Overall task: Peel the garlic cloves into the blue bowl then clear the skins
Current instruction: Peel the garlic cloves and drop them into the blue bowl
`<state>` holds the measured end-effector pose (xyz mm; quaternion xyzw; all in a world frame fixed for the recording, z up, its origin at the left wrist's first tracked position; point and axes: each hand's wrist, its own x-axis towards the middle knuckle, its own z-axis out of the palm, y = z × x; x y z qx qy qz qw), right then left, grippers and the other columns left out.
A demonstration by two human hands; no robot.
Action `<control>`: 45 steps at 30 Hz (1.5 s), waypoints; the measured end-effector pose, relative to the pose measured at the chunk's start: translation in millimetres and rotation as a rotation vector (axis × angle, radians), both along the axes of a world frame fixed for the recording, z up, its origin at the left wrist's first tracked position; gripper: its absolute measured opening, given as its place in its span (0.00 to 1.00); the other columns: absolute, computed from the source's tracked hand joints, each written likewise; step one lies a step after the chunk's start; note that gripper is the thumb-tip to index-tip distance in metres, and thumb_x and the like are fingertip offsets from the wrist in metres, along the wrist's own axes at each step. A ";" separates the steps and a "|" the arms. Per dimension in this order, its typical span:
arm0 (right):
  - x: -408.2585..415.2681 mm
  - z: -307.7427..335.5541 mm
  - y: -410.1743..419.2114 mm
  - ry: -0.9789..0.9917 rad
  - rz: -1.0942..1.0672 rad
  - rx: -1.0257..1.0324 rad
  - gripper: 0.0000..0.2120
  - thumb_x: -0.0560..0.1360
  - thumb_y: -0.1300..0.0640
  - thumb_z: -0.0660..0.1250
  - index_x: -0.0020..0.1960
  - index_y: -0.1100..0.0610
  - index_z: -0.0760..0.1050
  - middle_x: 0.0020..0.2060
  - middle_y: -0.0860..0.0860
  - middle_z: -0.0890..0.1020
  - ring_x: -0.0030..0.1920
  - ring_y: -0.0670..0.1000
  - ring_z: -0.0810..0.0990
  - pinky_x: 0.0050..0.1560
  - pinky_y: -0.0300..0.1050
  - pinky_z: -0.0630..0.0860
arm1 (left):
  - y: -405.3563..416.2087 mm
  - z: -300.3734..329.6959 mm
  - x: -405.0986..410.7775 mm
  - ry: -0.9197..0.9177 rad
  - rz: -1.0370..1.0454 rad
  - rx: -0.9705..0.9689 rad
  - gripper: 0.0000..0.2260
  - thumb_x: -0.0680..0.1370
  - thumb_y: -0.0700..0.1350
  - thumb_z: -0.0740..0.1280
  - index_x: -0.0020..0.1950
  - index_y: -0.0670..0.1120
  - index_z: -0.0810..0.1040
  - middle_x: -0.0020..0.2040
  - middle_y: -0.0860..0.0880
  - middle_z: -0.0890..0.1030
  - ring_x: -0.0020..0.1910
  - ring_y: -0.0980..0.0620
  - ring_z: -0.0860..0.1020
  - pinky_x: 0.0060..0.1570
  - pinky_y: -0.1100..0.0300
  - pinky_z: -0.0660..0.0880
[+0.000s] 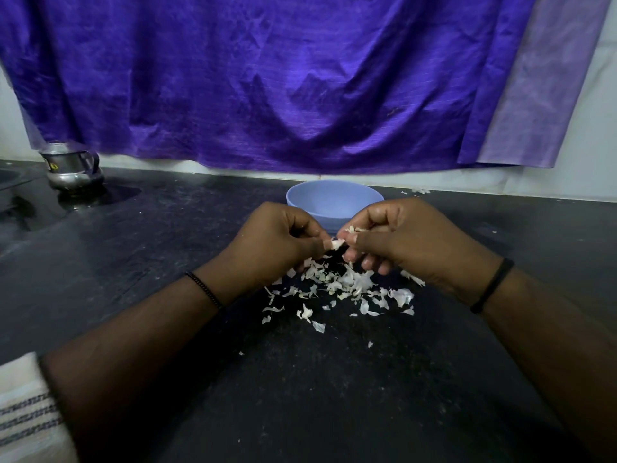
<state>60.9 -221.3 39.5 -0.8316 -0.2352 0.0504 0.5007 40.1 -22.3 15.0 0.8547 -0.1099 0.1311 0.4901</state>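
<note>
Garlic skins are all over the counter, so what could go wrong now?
1. The skins lie loose in a light heap on the dark counter, so a sweeping arm could scatter them further; a few already sit by the wall.
2. The left hand and right hand pinch the clove in front of the blue bowl, not over it, so it might drop into the skins.

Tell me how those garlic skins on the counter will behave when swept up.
The skins look thin, curled and papery, so probably very light and floppy. Being scattered in small flakes on the counter, they will likely drift or cling rather than slide together.
</note>
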 end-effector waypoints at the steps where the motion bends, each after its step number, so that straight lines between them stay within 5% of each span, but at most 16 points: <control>1: 1.0 0.4 -1.3 -0.023 -0.015 -0.011 0.03 0.77 0.59 0.71 0.47 0.58 0.83 0.38 0.54 0.86 0.33 0.46 0.79 0.32 0.37 0.74 | 2.5 0.0 2.3 -0.028 0.036 0.020 0.04 0.74 0.42 0.75 0.41 0.43 0.85 0.30 0.53 0.83 0.25 0.59 0.76 0.27 0.64 0.71; 5: 1.0 3.2 -5.4 -0.125 0.036 -0.171 0.08 0.72 0.65 0.73 0.46 0.54 0.85 0.36 0.47 0.86 0.36 0.45 0.83 0.40 0.41 0.80 | 10.5 -0.8 9.3 -0.118 0.130 0.083 0.06 0.74 0.46 0.76 0.38 0.48 0.83 0.29 0.54 0.81 0.26 0.61 0.74 0.31 0.62 0.72; 7: -0.6 3.1 -5.8 -0.163 0.063 -0.298 0.04 0.72 0.60 0.75 0.44 0.52 0.86 0.36 0.46 0.86 0.39 0.49 0.85 0.45 0.47 0.81 | 10.4 -1.6 9.6 -0.139 0.140 0.112 0.07 0.74 0.46 0.76 0.37 0.50 0.82 0.28 0.56 0.80 0.25 0.63 0.73 0.31 0.64 0.71; 14: -3.6 5.4 -3.0 -0.248 0.033 -0.294 0.07 0.71 0.58 0.78 0.43 0.50 0.81 0.30 0.47 0.84 0.25 0.43 0.79 0.28 0.39 0.75 | 7.8 -2.8 8.6 -0.190 0.153 0.219 0.07 0.75 0.47 0.75 0.37 0.50 0.81 0.28 0.57 0.78 0.26 0.65 0.74 0.30 0.73 0.67; 17: -4.8 6.6 -4.3 -0.348 0.034 -0.378 0.05 0.69 0.53 0.79 0.39 0.49 0.83 0.28 0.41 0.82 0.27 0.37 0.76 0.31 0.30 0.69 | 7.9 -3.7 8.9 -0.181 0.146 0.220 0.06 0.74 0.48 0.75 0.38 0.51 0.82 0.29 0.59 0.79 0.28 0.65 0.75 0.31 0.73 0.68; 21: -3.8 5.3 -5.9 -0.437 0.029 -0.543 0.10 0.71 0.57 0.74 0.46 0.41 0.84 0.32 0.39 0.81 0.36 0.36 0.77 0.39 0.38 0.76 | 8.3 -4.1 9.0 -0.183 0.141 0.231 0.06 0.74 0.48 0.74 0.39 0.51 0.82 0.31 0.59 0.80 0.30 0.65 0.77 0.33 0.71 0.70; 26: 1.5 0.9 -3.7 -0.509 -0.135 -0.336 0.04 0.70 0.52 0.75 0.37 0.49 0.84 0.30 0.41 0.82 0.33 0.40 0.79 0.33 0.31 0.71 | 7.0 -4.7 8.9 -0.155 0.117 0.223 0.04 0.73 0.47 0.75 0.40 0.50 0.84 0.34 0.57 0.83 0.33 0.63 0.79 0.37 0.66 0.73; 29: 3.5 -1.1 -0.5 -0.465 -0.217 -0.220 0.05 0.69 0.51 0.77 0.41 0.50 0.83 0.32 0.45 0.83 0.32 0.39 0.78 0.34 0.31 0.71 | 5.0 -4.0 7.1 -0.137 0.106 0.206 0.04 0.73 0.47 0.76 0.40 0.50 0.84 0.35 0.56 0.84 0.34 0.61 0.80 0.38 0.63 0.77; 34: 1.3 -9.9 8.3 -0.273 -0.177 -0.178 0.06 0.72 0.50 0.75 0.39 0.51 0.84 0.30 0.47 0.84 0.29 0.43 0.79 0.34 0.43 0.79 | 0.5 -3.8 3.4 -0.151 0.075 0.214 0.03 0.74 0.46 0.75 0.40 0.51 0.83 0.36 0.55 0.84 0.36 0.59 0.82 0.39 0.61 0.79; 39: 2.9 -13.3 9.7 -0.182 -0.203 -0.096 0.08 0.74 0.56 0.73 0.36 0.54 0.83 0.31 0.50 0.85 0.32 0.53 0.82 0.35 0.49 0.81 | -2.1 -4.7 2.7 -0.103 0.038 0.135 0.05 0.75 0.45 0.75 0.39 0.51 0.83 0.31 0.58 0.82 0.29 0.63 0.77 0.31 0.68 0.72; 45: -3.6 -19.2 18.6 -0.307 -0.283 -0.039 0.06 0.73 0.56 0.72 0.36 0.52 0.83 0.28 0.48 0.83 0.26 0.44 0.76 0.30 0.42 0.76 | -7.5 -3.7 -0.6 -0.069 0.065 -0.014 0.05 0.77 0.40 0.72 0.41 0.43 0.84 0.29 0.46 0.81 0.24 0.56 0.75 0.23 0.65 0.70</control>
